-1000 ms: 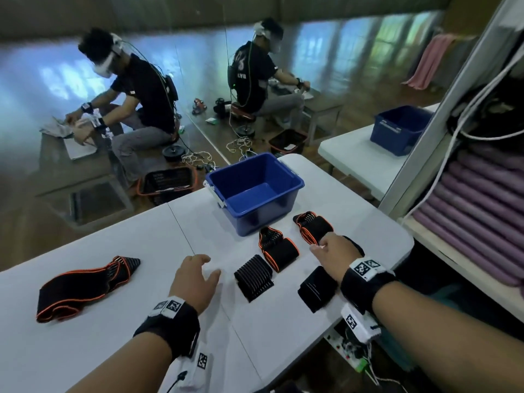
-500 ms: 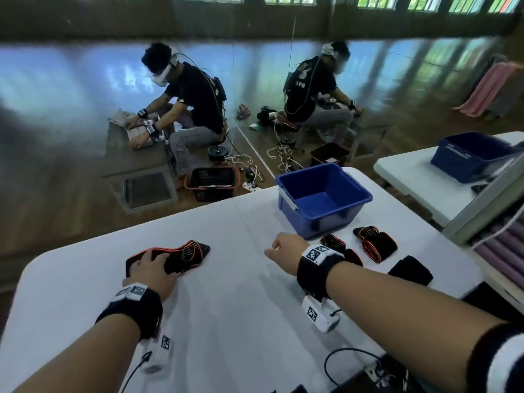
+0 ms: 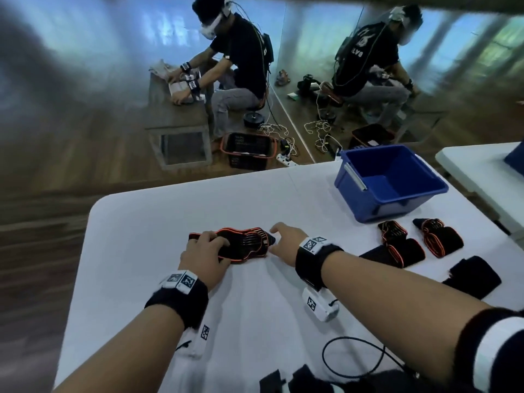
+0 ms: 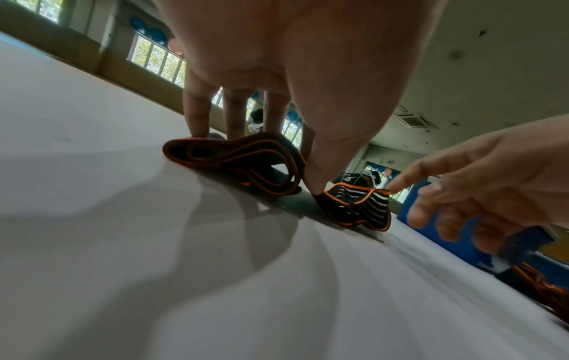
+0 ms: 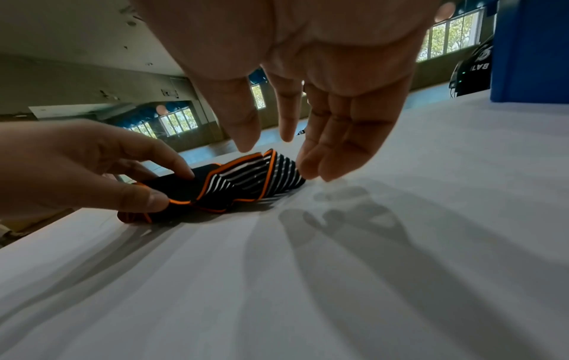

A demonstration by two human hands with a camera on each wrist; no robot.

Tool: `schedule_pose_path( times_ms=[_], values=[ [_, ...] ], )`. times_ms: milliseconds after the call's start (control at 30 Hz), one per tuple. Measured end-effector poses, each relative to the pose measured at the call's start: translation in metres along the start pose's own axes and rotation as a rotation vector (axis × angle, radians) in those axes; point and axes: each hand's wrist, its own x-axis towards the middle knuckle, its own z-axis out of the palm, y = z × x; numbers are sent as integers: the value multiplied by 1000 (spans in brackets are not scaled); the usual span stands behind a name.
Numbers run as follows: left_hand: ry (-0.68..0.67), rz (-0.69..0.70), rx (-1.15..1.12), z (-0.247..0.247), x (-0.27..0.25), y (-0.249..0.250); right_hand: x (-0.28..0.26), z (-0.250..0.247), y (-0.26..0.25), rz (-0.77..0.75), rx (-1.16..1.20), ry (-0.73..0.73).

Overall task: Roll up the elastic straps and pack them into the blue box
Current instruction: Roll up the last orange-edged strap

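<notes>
A loose black elastic strap with orange edging lies bunched on the white table. My left hand grips its left part, fingertips on the far side and thumb on the near side. My right hand hovers at the strap's striped right end with its fingers relaxed, holding nothing. The blue box stands at the table's far right and looks empty. Two rolled orange-edged straps and two black ones lie in front of it.
A black cable loops near the table's front edge. A second white table stands to the right. Beyond the far edge, a seated person and a black basket are on the wooden floor, beside a mirror.
My right hand left the rolled straps, crossed leftwards and spread its fingers at the loose strap's right end. My left hand reached the strap and now grips it.
</notes>
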Motion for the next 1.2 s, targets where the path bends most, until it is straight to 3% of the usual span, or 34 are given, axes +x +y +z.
schedule_pose_path(
  times_ms=[167, 300, 433, 533, 700, 967, 1133, 1200],
  values=[
    [-19, 51, 37, -2, -10, 1, 5, 18, -7, 12, -113, -19],
    [39, 150, 178, 0, -19, 19, 6, 20, -8, 15, -113, -20],
    [-22, 189, 208, 13, -24, 42, 2, 25, -3, 7, -3, 19],
    [17, 164, 153, 15, -21, 50, -5, 24, -3, -4, 186, 64],
    [109, 198, -126, -11, -4, 67, -21, -5, -11, -79, 503, 117],
    [312, 316, -651, -132, 15, 139, -49, -133, -52, -326, 780, 300],
    [191, 331, -1103, -202, 22, 192, -75, -221, -67, -433, 1010, 337],
    [230, 363, -1146, -225, 23, 214, -86, -251, -68, -474, 1079, 312]
  ],
)
